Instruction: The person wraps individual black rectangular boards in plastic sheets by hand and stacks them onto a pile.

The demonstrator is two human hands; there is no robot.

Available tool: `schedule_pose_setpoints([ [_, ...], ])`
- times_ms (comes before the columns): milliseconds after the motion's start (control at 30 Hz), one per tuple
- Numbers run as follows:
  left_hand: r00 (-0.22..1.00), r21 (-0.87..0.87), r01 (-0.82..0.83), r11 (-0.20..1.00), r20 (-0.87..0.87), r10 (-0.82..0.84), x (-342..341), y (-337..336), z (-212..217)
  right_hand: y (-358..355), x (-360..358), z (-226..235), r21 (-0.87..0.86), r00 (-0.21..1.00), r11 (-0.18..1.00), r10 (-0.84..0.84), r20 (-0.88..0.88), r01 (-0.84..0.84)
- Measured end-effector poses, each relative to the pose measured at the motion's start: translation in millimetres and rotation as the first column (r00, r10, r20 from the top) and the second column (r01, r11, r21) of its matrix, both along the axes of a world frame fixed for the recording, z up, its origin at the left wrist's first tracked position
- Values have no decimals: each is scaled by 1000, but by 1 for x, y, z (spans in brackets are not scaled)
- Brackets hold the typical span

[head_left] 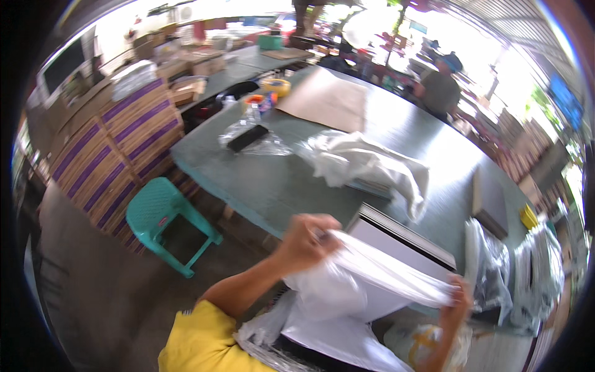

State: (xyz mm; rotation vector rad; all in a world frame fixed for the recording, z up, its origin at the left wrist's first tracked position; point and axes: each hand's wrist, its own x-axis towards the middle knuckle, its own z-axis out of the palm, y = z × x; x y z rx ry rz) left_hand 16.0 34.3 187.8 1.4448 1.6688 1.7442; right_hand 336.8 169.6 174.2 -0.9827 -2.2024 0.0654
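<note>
Between my two hands a thin white plastic bag (396, 270) is pulled taut. My left hand (310, 240) is closed in a fist around one end of its gathered edge. My right hand (457, 301) grips the other end, lower and to the right. Loose white plastic hangs from this edge toward my lap. Just beyond, a flat white rectangular item (387, 232) with a dark, layered far edge lies at the table's near edge, partly covered by the plastic. Clear crumpled plastic (263, 328) rests by my left sleeve.
The large grey-green table (242, 192) bears a crumpled white cloth-like sheet (365, 158), brown cardboard (328, 99), a black item (248, 137) on clear plastic, tape rolls (276, 85) and a dark flat box (489, 201). Plastic-wrapped stacks (486, 266) stand right. A green stool (164, 208) stands left; a person (440, 90) is far off.
</note>
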Motion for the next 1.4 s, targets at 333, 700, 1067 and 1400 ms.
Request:
schedule_pose_setpoints([
  [333, 779, 132, -111, 985, -603, 169, 1, 31, -14, -11, -11, 11, 35, 997, 999, -19, -73, 21],
  [700, 680, 31, 687, 726, 326, -657, -31, 30, -11, 8, 50, -23, -443, 501, 483, -10, -866, -755],
  [1067, 593, -375, 683, 627, 786, -176, -25, -34, -210, -29, 45, -247, -700, 961, 699, 268, 65, -147],
  [1400, 782, -546, 446, 709, 623, -12, -2, -38, -285, -40, 9, -324, -820, 851, 354, -449, 273, 450],
])
